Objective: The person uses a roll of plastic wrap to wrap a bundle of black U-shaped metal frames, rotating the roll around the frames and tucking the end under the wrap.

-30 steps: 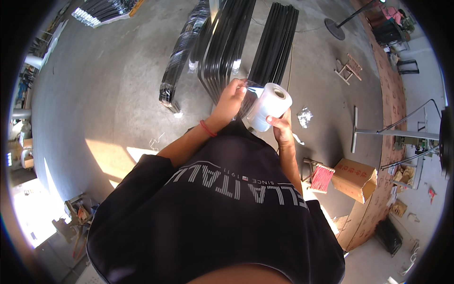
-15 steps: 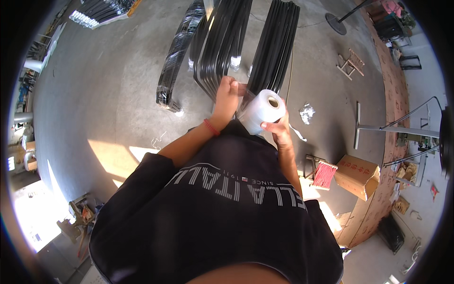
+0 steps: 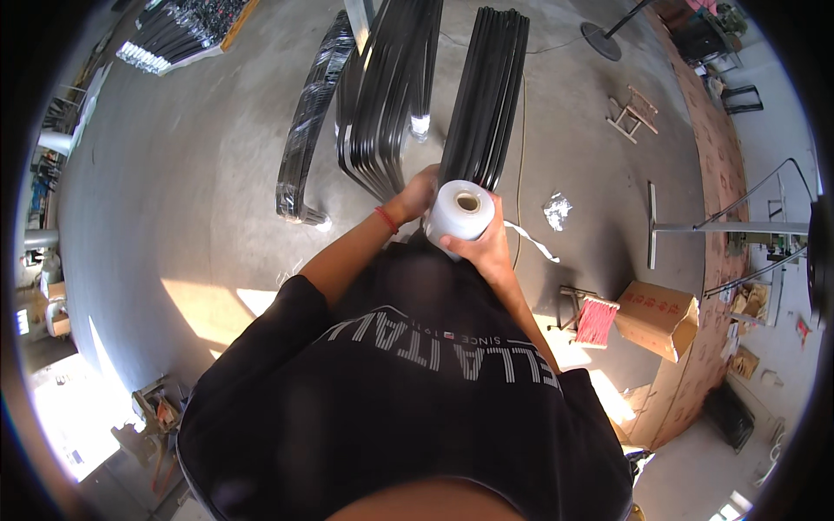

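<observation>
My right hand (image 3: 483,252) grips a roll of clear stretch film (image 3: 453,224), its hollow core facing up. Close beside the roll, my left hand (image 3: 418,194) is at the near end of a bundle of long black tubes (image 3: 483,108). Its fingers are mostly hidden by the tubes and the roll. The film roll covers the bundle's near end. To the left stands a second group of bent black tubes (image 3: 373,122). Farther left is a bent bundle wrapped in shiny film (image 3: 304,130).
A crumpled piece of film (image 3: 557,211) and a white strip (image 3: 534,242) lie on the floor at right. Beyond them are a small wooden stool (image 3: 632,115), a red-seated stool (image 3: 597,322), a cardboard box (image 3: 658,319) and a metal stand (image 3: 730,227). More tubes (image 3: 178,35) lie at far left.
The film roll and my right hand have moved left and slightly down, the roll now more upright. My left hand has lowered from above the tubes to beside the bundle's near end.
</observation>
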The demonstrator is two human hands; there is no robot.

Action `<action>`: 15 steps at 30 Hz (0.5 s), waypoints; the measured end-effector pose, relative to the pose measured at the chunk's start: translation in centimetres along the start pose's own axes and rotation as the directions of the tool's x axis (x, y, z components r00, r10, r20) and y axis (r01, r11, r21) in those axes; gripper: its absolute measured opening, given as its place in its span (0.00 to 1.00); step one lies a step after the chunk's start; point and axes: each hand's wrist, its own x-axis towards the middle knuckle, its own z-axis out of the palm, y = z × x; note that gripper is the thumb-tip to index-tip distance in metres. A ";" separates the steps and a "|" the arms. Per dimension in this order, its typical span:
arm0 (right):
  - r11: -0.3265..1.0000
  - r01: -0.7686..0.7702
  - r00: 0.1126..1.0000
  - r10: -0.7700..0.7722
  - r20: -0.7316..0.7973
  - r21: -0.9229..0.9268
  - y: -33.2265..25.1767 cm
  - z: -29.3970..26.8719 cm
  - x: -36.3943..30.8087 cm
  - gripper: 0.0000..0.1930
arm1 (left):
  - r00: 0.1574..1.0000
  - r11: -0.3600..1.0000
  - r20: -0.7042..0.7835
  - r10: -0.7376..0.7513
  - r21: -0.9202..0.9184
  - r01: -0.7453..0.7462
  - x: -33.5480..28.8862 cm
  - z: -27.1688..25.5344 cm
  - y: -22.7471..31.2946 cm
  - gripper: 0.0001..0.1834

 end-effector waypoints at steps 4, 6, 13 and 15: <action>0.948 -0.089 0.993 0.060 -0.101 -0.306 -1.6 0.7 -0.5 0.43 | 0.998 0.992 0.044 0.042 0.115 -0.047 0.5 -0.5 -0.6 0.21; 0.967 -0.073 0.996 0.061 -0.058 -0.245 -0.7 0.1 -0.5 0.43 | 0.999 1.000 0.049 0.015 -0.001 -0.015 0.7 -0.9 -1.1 0.22; 0.974 -0.218 0.963 0.224 0.148 -0.054 1.7 -2.5 -1.1 0.45 | 0.999 0.999 0.015 0.034 -0.038 -0.033 0.4 -1.1 -1.1 0.19; 0.950 -0.268 0.957 0.244 0.155 0.160 1.2 -2.0 -1.5 0.44 | 1.000 0.996 -0.023 0.011 -0.094 -0.013 0.4 -1.0 -1.1 0.20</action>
